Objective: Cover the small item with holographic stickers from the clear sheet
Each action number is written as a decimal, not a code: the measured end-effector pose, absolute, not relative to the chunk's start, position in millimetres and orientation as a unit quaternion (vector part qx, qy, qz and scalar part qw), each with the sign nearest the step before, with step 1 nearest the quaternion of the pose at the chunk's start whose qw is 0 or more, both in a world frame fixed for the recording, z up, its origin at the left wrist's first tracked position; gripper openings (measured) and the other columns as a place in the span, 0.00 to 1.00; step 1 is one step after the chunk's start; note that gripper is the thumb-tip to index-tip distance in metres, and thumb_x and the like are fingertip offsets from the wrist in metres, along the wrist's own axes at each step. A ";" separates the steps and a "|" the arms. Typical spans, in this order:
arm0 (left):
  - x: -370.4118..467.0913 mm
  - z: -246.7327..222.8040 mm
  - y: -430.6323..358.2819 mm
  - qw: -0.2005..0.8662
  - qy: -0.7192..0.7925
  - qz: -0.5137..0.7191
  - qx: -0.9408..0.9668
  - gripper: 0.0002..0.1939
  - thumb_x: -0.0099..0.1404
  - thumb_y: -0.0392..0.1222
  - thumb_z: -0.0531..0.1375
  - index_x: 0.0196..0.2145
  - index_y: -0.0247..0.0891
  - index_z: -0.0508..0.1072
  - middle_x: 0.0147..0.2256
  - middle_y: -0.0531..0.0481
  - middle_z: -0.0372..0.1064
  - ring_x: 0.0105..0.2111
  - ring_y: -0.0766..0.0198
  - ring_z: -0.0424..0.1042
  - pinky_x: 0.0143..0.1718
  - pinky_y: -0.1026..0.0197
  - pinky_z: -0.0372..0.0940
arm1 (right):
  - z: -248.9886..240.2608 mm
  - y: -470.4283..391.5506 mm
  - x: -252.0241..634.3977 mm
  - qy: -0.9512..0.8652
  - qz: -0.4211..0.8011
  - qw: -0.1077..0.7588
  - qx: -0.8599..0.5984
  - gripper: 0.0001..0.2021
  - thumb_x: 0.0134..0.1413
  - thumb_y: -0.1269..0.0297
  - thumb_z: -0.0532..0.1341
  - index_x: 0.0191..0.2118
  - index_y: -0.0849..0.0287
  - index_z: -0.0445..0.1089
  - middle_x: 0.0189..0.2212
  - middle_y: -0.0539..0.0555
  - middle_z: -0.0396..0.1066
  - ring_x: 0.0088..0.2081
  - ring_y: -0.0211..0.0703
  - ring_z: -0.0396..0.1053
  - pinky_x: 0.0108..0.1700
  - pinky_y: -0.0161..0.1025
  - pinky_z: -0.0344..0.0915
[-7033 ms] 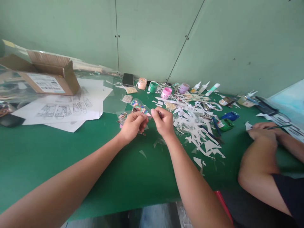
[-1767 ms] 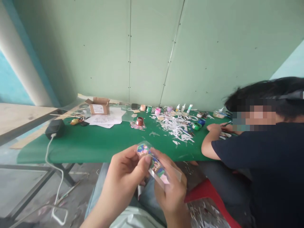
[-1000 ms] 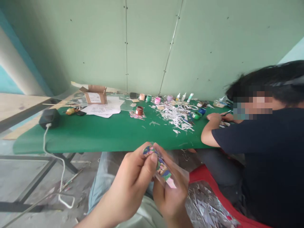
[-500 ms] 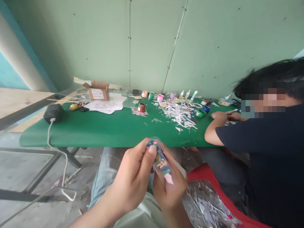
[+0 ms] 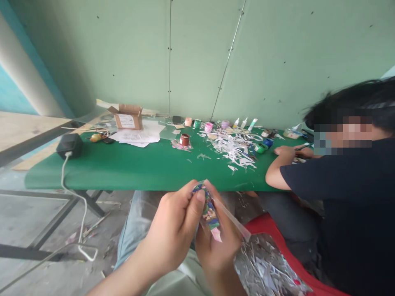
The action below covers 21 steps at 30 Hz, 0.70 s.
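Observation:
Just off the table's front edge, both hands hold one small, flat, multicoloured piece with a pink lower end. The thumb of my left hand presses on its upper part, its fingers curled behind. My right hand is closed around the right side and underside of the same piece. A clear plastic strip sticks out past the right fingers, down to the right. How the strip joins the piece is hidden by the fingers.
White paper scraps and paint jars lie on the green table. A cardboard box and black adapter stand left. A co-worker sits right. Below is a red-rimmed container of clear offcuts.
The plastic strip now juts further out to the right, seen more edge-on. The piece has turned slightly in my fingers, and my right hand has shifted a little left.

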State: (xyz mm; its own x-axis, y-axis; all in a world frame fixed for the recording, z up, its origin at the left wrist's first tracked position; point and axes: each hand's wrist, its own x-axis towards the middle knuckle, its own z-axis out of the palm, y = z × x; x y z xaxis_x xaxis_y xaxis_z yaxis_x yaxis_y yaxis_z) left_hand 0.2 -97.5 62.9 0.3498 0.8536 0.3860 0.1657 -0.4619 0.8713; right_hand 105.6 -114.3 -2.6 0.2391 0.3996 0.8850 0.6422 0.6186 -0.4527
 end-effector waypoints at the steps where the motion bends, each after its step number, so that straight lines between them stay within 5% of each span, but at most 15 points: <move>1: 0.1 62.6 -97.3 0.389 0.349 0.451 0.723 0.20 0.75 0.50 0.48 0.27 0.39 0.62 0.24 0.56 0.60 0.24 0.69 0.55 0.26 0.65 0.54 | -2.7 -113.9 105.0 -0.610 -0.089 0.663 -0.424 0.24 0.66 0.70 0.57 0.66 0.55 0.62 0.49 0.58 0.79 0.46 0.49 0.80 0.43 0.41 0.80; 10: 4.2 58.9 -94.8 0.538 0.304 0.494 0.612 0.19 0.73 0.49 0.52 0.25 0.39 0.60 0.23 0.58 0.50 0.22 0.69 0.45 0.23 0.65 0.51 | -3.8 -112.6 101.6 -0.627 -0.068 0.657 -0.414 0.27 0.66 0.73 0.58 0.68 0.54 0.59 0.49 0.58 0.79 0.47 0.46 0.79 0.46 0.40 0.79; 21: 6.1 56.7 -96.5 0.513 0.314 0.492 0.630 0.20 0.74 0.48 0.51 0.25 0.39 0.57 0.23 0.58 0.49 0.23 0.70 0.46 0.23 0.65 0.50 | -6.9 -110.6 99.8 -0.618 -0.131 0.652 -0.419 0.26 0.67 0.72 0.58 0.68 0.57 0.59 0.48 0.58 0.79 0.45 0.44 0.80 0.44 0.38 0.79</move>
